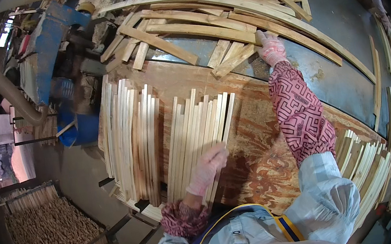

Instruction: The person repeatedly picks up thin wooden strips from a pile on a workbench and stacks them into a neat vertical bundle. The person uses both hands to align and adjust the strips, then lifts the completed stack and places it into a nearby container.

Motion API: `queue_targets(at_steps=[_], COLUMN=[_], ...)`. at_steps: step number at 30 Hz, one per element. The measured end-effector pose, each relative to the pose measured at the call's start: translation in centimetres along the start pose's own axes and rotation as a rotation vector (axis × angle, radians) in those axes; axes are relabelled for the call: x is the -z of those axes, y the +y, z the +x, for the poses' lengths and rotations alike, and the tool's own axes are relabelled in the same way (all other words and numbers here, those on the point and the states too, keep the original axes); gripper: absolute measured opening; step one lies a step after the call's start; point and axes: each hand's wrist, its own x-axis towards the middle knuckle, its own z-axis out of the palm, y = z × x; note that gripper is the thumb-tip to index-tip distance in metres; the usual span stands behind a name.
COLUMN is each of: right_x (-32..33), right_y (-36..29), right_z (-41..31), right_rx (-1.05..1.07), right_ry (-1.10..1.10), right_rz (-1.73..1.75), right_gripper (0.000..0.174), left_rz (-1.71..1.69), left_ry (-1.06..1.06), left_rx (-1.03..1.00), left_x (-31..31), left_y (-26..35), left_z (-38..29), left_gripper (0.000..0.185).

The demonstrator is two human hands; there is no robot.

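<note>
My right hand (271,47), in a pinkish-white work glove and a patterned sleeve cover, reaches forward to the end of a wooden strip (206,31) at the near edge of a loose pile. Its fingertips are partly hidden, so I cannot tell how firmly they close. Lower down, my left hand (208,168), gloved and slightly blurred, rests at the right side of a row of narrow wooden strips (186,137); its grip is unclear. Left of that row stands another bundle of strips (128,137) on the plywood board (249,141).
Loose strips lie across a grey metal table (337,57) beyond the plywood. Blue machinery (47,48) and a ribbed hose (12,89) are at the upper left. A crate (103,239) packed with upright wood pieces stands lower left. More strips (365,163) lie at the right.
</note>
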Motion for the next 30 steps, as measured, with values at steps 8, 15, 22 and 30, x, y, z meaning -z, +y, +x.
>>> queue_targets(at_steps=[8,15,22,30], right_x=[11.0,1.8,0.7,6.5], right_y=[-8.9,-17.3,-27.7,-12.9], right_z=[-15.8,-3.2,2.4,-9.7], right_rx=[0.691,0.362,0.265,0.078], right_ry=[-0.493,-0.153,-0.293,-0.174], right_rz=[0.515,0.659,0.432,0.409], right_gripper=[0.077,0.056,0.051,0.072], left_rz=[-0.457,-0.794,-0.63,-0.187], left_ry=[0.144,0.158,0.198,0.58], left_rx=[-0.206,-0.007,-0.082,-0.211], left_x=[0.9,3.4,6.8,9.8], left_y=[3.6,6.5,6.9,3.0], left_z=[13.9,9.5,2.6,-2.8], left_gripper=[0.059,0.044,0.053,0.058])
